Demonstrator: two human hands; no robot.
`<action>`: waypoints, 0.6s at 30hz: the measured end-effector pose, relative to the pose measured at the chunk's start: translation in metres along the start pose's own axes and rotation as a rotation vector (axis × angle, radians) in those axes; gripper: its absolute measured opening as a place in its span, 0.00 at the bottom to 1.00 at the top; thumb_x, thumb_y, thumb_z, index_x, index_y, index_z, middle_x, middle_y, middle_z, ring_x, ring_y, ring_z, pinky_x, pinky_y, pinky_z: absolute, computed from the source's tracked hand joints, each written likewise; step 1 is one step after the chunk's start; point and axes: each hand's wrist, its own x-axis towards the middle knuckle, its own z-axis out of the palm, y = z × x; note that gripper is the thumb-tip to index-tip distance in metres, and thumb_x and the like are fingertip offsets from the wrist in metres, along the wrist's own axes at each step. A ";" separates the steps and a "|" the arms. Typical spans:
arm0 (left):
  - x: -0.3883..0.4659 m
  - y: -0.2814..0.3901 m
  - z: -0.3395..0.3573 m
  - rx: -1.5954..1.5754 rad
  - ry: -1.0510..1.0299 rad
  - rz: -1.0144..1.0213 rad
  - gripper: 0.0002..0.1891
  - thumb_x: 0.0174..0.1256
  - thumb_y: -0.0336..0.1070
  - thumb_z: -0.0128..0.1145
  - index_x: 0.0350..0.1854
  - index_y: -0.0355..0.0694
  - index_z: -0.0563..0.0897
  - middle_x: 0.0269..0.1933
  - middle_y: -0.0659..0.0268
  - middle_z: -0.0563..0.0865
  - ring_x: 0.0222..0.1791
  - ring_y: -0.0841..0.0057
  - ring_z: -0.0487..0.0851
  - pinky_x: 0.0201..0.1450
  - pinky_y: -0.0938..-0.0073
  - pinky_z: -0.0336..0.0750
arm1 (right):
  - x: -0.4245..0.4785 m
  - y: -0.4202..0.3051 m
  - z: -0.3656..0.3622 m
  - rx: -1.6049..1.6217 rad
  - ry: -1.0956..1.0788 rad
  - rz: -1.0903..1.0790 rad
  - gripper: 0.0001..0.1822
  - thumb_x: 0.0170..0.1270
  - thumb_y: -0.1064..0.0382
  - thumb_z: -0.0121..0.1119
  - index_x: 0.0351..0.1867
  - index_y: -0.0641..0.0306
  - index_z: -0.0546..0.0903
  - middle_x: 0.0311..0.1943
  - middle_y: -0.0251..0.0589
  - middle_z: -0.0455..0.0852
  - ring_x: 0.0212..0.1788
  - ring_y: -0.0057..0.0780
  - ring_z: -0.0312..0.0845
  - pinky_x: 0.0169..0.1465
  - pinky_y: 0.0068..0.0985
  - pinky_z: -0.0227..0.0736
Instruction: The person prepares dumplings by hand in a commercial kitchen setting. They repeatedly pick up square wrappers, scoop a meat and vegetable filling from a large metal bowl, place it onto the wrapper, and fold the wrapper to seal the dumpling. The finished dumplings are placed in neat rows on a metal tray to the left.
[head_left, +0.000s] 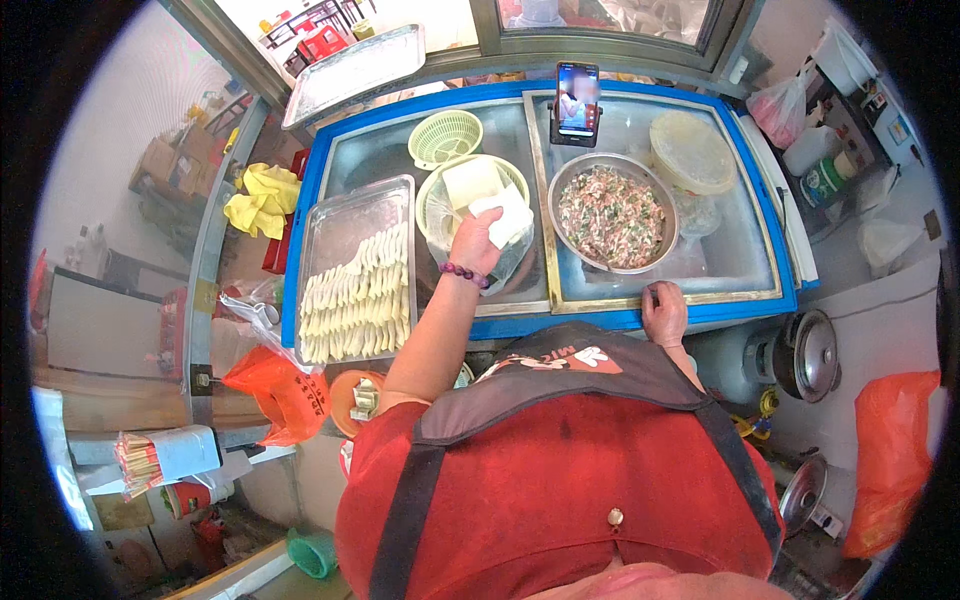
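My left hand (477, 244) reaches over a round pale-green plastic basket (517, 174) lined with a clear plastic bag. Between its thumb and fingers is a stack of thin white dough wrappers (504, 217). More yellowish wrappers (472, 181) lie in the basket behind them. My right hand (664, 312) rests with curled fingers on the near edge of the blue-framed chest freezer, holding nothing visible. In front of it stands a steel bowl (671, 196) of minced meat filling with chopped greens (613, 217). On the left, a metal tray (358, 196) bears rows of folded dumplings (360, 300).
An empty green basket (445, 136) sits behind the lined one. A phone (577, 101) stands on a holder behind the bowl. A lidded round tub (691, 152) is at the back right. Yellow cloths (261, 199) and an orange bag (281, 397) lie left.
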 end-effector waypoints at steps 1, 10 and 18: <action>-0.002 -0.001 0.004 -0.015 0.008 0.003 0.20 0.65 0.25 0.47 0.60 0.33 0.69 0.56 0.55 0.78 0.56 0.60 0.77 0.61 0.57 0.72 | 0.000 0.000 -0.001 0.003 0.010 -0.016 0.05 0.52 0.70 0.61 0.27 0.64 0.76 0.29 0.45 0.79 0.35 0.46 0.75 0.39 0.37 0.70; -0.031 -0.038 0.017 -0.237 -0.010 -0.258 0.24 0.75 0.43 0.38 0.66 0.33 0.64 0.63 0.54 0.73 0.63 0.59 0.72 0.67 0.55 0.64 | 0.000 0.002 0.001 0.011 0.048 -0.048 0.05 0.52 0.70 0.61 0.26 0.64 0.76 0.29 0.45 0.79 0.34 0.45 0.75 0.39 0.37 0.70; -0.064 -0.073 0.012 -0.146 0.034 -0.417 0.25 0.76 0.47 0.33 0.65 0.34 0.65 0.64 0.54 0.72 0.62 0.57 0.72 0.66 0.54 0.65 | 0.000 0.001 0.000 -0.004 0.048 -0.045 0.06 0.51 0.69 0.63 0.26 0.63 0.76 0.28 0.43 0.79 0.35 0.44 0.75 0.39 0.35 0.70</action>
